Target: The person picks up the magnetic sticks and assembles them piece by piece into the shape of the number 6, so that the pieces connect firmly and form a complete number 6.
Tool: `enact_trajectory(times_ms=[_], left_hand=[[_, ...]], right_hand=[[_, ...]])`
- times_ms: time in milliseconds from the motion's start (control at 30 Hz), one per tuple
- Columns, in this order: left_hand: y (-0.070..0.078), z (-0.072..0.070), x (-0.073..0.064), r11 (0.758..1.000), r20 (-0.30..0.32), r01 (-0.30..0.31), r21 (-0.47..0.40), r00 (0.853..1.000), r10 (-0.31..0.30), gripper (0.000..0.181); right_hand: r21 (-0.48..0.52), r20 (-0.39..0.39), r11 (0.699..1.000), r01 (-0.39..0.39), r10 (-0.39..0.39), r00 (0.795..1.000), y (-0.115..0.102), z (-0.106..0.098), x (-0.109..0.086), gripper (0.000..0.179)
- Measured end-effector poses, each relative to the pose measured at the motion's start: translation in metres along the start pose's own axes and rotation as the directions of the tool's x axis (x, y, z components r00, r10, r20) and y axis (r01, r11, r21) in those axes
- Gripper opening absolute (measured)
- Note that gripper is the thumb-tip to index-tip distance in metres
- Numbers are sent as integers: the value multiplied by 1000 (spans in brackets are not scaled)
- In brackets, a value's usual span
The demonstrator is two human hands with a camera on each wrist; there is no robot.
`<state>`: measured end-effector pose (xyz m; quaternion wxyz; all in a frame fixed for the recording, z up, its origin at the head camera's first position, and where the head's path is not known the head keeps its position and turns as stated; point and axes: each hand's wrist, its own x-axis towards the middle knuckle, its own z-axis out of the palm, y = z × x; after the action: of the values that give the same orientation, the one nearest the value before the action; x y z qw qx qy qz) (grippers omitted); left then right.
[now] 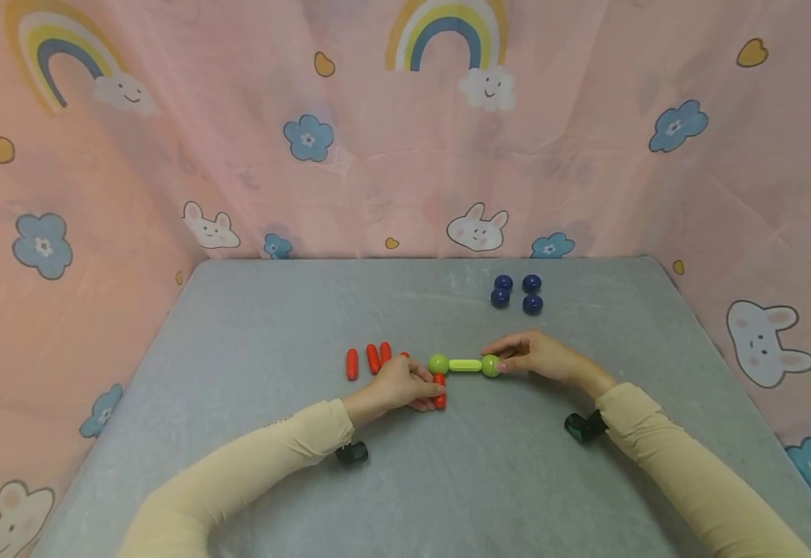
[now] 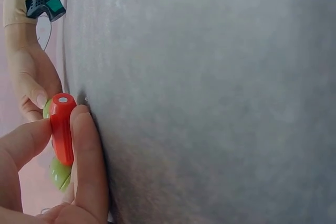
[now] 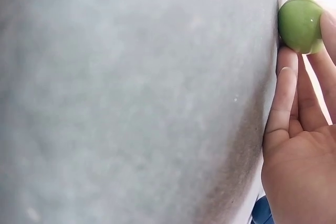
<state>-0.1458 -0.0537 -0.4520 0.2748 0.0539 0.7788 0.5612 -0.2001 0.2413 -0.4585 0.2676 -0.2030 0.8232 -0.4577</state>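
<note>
My left hand (image 1: 400, 384) pinches a red rod (image 2: 63, 132) between thumb and fingers; a pale disc shows on the rod's end in the left wrist view. The rod's far end meets a green ball (image 1: 438, 364). From that ball a yellow-green rod (image 1: 464, 365) runs right to a second green ball (image 1: 491, 366). My right hand (image 1: 541, 359) holds this second ball between thumb and fingers, low over the table. In the right wrist view the same ball (image 3: 300, 24) sits at the fingertips with the yellow-green rod above it.
Several red rods (image 1: 353, 364) lie left of my left hand, one partly hidden behind it. Several dark blue balls (image 1: 533, 304) stand toward the back right of the grey table (image 1: 294, 302). A pink patterned curtain (image 1: 377, 194) surrounds the table's back and sides.
</note>
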Motion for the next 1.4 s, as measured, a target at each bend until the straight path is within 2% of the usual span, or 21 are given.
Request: enact_trajectory(times_ms=[233,400,500,633,800,900,967,1133,1400], left_hand=[[-1,-2,0,1000,-8,0,0,1000,0,20],[-1,-2,0,1000,-4,0,-1,1000,0,21],[-1,-2,1,1000,-6,2,-2,1000,-2,21],[-1,-2,1,1000,-14,4,-2,1000,-4,21],[-1,-2,1,1000,-13,7,-9,1000,-7,21],[-2,-1,1,1000,-10,7,-12,1000,-7,21],[-2,-1,1,1000,-8,8,-14,1000,-8,21],[-3,0,2,1000,-10,9,-11,1000,-9,20],[-4,1,1,999,-8,19,-29,1000,-19,21]], right_hand=[[-52,-33,999,-14,12,999,-5,-3,1,41],[-78,-148,996,-40,28,989,-7,-15,-1,40],[-83,-263,996,-40,16,965,-7,-27,-4,39],[-72,-401,997,-36,4,916,-2,-44,-6,41],[-97,-514,993,-61,2,858,5,-58,-4,46],[-114,-546,990,-81,6,837,11,-63,-2,47],[-107,-552,990,-95,20,834,14,-66,0,48],[-84,-536,988,-127,62,842,22,-74,5,51],[-100,-506,977,-188,113,855,26,-79,8,50]])
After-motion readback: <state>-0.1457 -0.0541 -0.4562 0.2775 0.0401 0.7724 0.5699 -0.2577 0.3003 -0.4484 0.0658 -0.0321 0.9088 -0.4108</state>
